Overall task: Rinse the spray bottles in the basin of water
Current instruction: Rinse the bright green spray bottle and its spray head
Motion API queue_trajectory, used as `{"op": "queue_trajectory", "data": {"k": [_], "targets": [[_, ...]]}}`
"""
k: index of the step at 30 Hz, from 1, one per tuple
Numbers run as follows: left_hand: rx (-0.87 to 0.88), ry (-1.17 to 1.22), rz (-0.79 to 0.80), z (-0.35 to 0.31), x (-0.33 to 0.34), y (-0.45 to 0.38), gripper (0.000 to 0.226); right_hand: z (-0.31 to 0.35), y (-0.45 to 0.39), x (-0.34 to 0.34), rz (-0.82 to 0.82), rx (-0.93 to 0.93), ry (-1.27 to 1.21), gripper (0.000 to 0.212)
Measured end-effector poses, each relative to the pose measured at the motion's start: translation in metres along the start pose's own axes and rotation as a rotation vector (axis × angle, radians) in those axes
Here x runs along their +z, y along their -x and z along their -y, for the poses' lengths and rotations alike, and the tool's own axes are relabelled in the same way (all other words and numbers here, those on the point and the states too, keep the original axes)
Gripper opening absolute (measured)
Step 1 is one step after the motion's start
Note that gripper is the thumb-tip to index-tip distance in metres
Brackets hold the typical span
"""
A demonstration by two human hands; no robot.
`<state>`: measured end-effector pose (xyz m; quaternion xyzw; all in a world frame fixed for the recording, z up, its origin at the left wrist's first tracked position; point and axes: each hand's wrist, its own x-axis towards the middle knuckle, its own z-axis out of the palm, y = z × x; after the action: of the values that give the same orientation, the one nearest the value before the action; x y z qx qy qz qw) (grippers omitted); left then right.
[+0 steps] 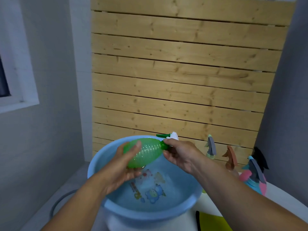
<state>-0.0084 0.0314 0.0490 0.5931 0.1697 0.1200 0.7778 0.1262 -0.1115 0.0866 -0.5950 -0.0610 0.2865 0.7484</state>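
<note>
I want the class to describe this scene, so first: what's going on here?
A person holds a green spray bottle on its side above a blue basin of water. The left hand cradles the bottle's body; the right hand grips its neck by the white and green trigger head. Three more spray bottles stand to the right of the basin, in front of a wooden slat wall.

Head view, down over basin (93, 165)
</note>
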Motion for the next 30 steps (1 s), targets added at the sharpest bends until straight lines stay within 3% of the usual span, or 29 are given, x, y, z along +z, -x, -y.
{"op": "queue_trajectory", "data": {"k": [3, 10, 15, 18, 22, 26, 30], "targets": [[0.118, -0.161, -0.089, 0.006, -0.002, -0.002, 0.102, -0.001, 0.000, -0.003, 0.005, 0.024, 0.034, 0.009], [-0.048, -0.060, -0.257, -0.003, -0.020, 0.000, 0.062, 0.008, 0.000, -0.014, 0.055, -0.115, 0.148, 0.010], [-0.109, -0.097, -0.333, -0.008, -0.024, 0.002, 0.065, 0.017, -0.007, -0.024, -0.199, -0.283, 0.253, 0.018], [-0.020, -0.196, -0.365, -0.007, -0.025, 0.004, 0.061, 0.020, -0.012, -0.027, -0.357, -0.404, 0.344, 0.042], [0.072, -0.265, -0.302, -0.005, -0.024, 0.007, 0.049, 0.023, -0.014, -0.025, -0.496, -0.564, 0.578, 0.054], [0.117, -0.195, -0.235, -0.003, -0.017, 0.009, 0.044, 0.011, -0.018, -0.021, -0.328, -0.515, 0.829, 0.061], [0.144, -0.194, -0.330, 0.007, -0.008, 0.005, 0.070, -0.015, -0.028, -0.019, -0.157, -0.290, 0.929, 0.062]]}}
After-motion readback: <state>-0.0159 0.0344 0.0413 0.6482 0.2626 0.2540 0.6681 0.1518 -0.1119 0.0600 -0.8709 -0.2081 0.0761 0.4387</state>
